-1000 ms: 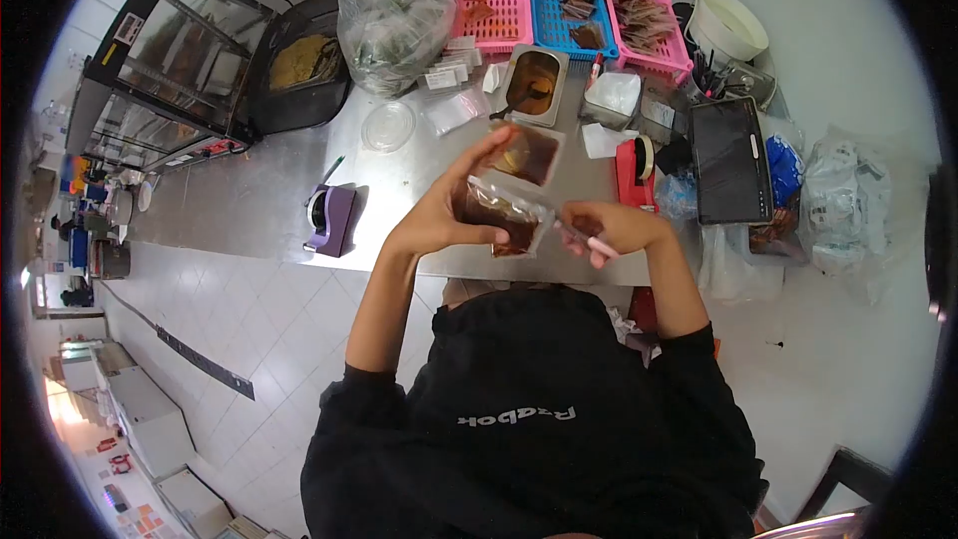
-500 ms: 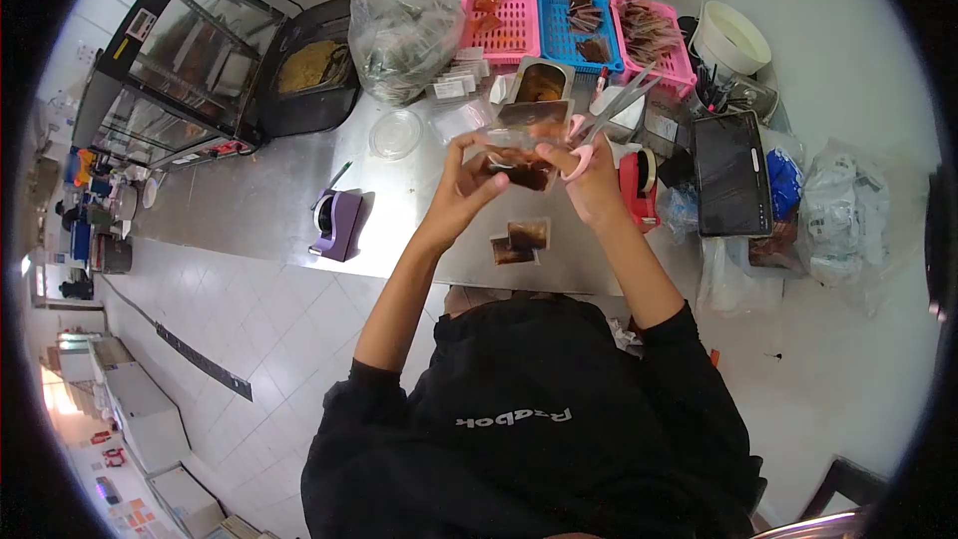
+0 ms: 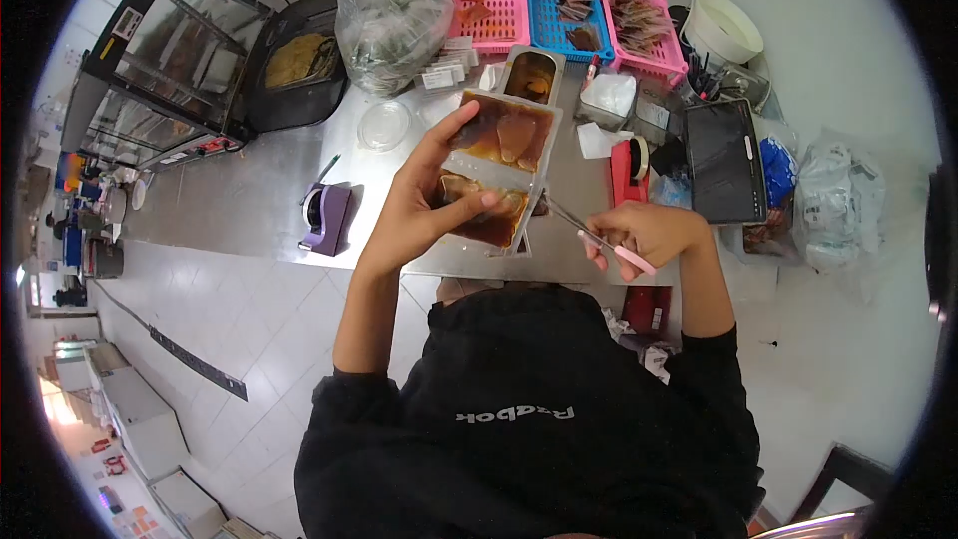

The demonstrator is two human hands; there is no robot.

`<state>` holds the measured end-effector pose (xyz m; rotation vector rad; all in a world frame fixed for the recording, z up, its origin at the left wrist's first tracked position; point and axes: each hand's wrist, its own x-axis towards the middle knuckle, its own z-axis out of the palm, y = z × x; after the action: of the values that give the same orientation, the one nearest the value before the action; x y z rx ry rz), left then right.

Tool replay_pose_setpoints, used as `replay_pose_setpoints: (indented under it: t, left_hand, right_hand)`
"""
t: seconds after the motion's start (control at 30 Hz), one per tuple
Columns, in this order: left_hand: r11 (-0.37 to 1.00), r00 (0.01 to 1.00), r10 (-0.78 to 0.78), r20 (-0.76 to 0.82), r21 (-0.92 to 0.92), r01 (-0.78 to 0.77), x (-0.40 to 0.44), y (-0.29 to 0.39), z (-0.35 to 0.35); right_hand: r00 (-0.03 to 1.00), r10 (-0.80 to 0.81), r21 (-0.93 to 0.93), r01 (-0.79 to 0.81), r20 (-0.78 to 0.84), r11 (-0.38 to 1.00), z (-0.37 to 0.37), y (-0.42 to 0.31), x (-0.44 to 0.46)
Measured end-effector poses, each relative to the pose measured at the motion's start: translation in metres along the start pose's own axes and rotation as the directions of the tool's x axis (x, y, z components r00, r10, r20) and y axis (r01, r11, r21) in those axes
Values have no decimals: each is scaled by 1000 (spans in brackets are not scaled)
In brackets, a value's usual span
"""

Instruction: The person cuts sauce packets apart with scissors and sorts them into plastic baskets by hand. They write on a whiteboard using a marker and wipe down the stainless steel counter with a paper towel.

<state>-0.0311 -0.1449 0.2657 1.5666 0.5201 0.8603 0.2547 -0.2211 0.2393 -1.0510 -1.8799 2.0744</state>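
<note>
One word can be read. It stands in pale letters on the front of the black top (image 3: 519,464), at the near side. It is upside down here and looks like "Reebok", but the middle letters are hard to make out. All other print is too small to read. At the far side, the white cards (image 3: 451,68) by the clear bag (image 3: 391,30) have dark lines of print. At the left, the black case (image 3: 180,60) has a white sticker (image 3: 128,23) with dark marks. The red pack (image 3: 644,305), near the table's edge, has a small white label (image 3: 657,318).
</note>
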Motion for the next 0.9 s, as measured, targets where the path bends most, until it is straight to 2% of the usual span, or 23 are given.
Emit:
replay_pose_setpoints:
  t: [0.1,0.2,0.3,0.47,0.57,0.8,0.9]
  left_hand:
    - [994,991,-89,100,-51,95,-1,10,6]
    - [996,984,-87,153,-3,89,-1,10,9]
    - [996,983,-83,166,8,83,-3,7,10]
    - [992,980,-128,154,30,125,-6,11,9]
    - [979,964,-100,246,200,51,-5,9,10]
    - [991,955,-57,290,129,20,0,7,18]
    - [997,953,-45,301,76,23,3,2,19]
  right_hand:
    - [997,-73,-107,77,37,991,-3,5,4]
    - [997,-73,-167,77,26,983,-2,-1,7]
    - [1000,3,-152,0,16,988,2,-13,7]
    - [999,-10,-73,7,-47,997,4,12,14]
    - [998,-16,-83,11,-56,996,7,13,19]
    - [986,-120,-52,114,-116,992,17,25,32]
    - [991,-58,29,61,-119,998,16,35,34]
